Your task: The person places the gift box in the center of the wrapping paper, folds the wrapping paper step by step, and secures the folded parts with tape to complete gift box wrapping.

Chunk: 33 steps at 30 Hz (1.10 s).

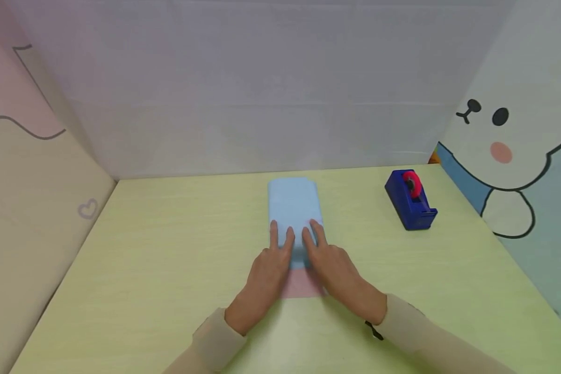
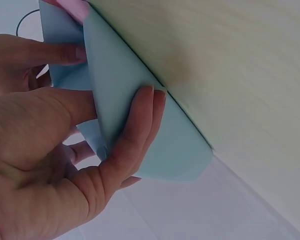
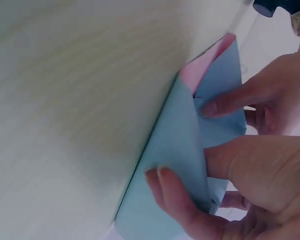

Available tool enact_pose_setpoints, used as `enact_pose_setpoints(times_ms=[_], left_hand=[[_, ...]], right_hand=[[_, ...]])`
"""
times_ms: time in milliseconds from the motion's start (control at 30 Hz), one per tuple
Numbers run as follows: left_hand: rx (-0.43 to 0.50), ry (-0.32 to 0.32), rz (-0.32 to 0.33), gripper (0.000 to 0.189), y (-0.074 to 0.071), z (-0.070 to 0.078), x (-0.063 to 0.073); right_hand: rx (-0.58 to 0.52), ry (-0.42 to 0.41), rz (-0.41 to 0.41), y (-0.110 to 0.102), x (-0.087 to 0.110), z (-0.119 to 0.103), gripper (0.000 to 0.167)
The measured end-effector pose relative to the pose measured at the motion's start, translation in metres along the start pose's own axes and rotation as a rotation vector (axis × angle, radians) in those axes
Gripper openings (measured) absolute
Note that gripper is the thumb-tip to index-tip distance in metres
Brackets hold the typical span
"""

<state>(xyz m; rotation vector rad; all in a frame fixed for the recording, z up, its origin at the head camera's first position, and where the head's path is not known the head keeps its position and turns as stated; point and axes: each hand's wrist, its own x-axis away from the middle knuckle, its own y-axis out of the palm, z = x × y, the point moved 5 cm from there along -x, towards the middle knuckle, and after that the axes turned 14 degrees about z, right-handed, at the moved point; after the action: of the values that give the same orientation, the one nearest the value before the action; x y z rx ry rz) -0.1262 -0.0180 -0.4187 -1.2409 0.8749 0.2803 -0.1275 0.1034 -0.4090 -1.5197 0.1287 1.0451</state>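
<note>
Head view: one paper (image 1: 293,200) lies in the middle of the table (image 1: 177,249), its far end close to the back edge, and both hands are on it.
Left hand (image 1: 268,272): bent partway in, pinching the paper, with the thumb tucked behind a blue layer and two fingers on the outside.
Right hand (image 1: 337,267): much the same, thumb behind the layer, two fingers on the outer side.
Blue part: most of the top is blue, so some folding looks done.
Pink strip (image 1: 303,284): it shows at the end near the person, not covered by blue.
Blue layers: they stand apart where the thumbs go in, so I think this fold is only partway made and pressing it flat is left.
Tape dispenser (image 1: 410,205): it sits to the right, well apart from the hands, with no hand on it.
</note>
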Motion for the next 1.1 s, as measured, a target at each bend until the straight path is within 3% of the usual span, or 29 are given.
enact_pose_setpoints(times_ms=[367,567,833,1100], left_hand=[[-0.041,0.034,0.018,0.038,0.0,0.0,-0.006],[-0.088,0.029,-0.001,0.04,0.001,-0.002,-0.008],[-0.142,0.027,0.057,0.04,0.002,0.0,-0.01],[-0.143,0.02,0.036,0.046,0.001,0.0,-0.011]], right_hand=[[0.043,0.009,-0.006,0.004,-0.001,0.002,0.05],[0.065,0.0,0.016,0.006,-0.003,0.0,0.046],[0.046,0.067,-0.01,0.006,-0.003,-0.001,0.049],[0.003,0.077,-0.052,0.004,0.0,-0.002,0.06]])
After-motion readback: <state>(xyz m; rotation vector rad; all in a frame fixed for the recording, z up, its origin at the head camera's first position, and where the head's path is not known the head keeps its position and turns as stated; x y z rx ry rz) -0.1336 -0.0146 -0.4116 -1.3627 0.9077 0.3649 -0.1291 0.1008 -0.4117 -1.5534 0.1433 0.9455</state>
